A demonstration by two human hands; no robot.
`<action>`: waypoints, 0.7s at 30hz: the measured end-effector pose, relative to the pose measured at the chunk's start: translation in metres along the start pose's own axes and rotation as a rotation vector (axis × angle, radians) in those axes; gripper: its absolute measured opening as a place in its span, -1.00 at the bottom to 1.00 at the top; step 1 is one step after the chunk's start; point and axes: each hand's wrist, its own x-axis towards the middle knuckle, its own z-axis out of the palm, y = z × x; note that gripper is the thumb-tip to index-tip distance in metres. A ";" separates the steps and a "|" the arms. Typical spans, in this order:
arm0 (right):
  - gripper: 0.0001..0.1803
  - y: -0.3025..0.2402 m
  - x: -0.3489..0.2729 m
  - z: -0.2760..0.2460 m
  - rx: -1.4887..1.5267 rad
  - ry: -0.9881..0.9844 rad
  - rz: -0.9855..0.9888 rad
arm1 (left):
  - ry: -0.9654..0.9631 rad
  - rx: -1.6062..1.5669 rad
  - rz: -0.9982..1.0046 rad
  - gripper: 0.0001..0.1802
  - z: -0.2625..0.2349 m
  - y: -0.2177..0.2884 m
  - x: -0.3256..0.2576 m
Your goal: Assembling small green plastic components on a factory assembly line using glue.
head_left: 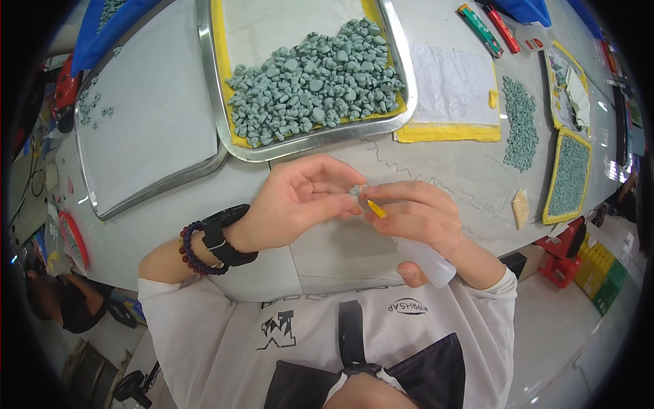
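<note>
We see a big grey table (436, 178) with a shiny metal tray (403, 75) full of little blue-green pieces (317, 83), and just beside it, on the left, a second metal tray (146, 102) with only a few pieces. Near the table's front edge, our right hand (417, 217) is wrapped around a small white squeeze bottle (422, 259) with a yellow tip. The tip points at one tiny piece (355, 191) that our left hand (300, 199) pinches between its fingertips, and the two hands touch there.
</note>
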 end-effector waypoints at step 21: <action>-0.58 -0.007 0.001 -0.011 -0.022 -0.055 -0.020 | -0.005 0.053 0.020 -0.71 0.000 -0.004 0.002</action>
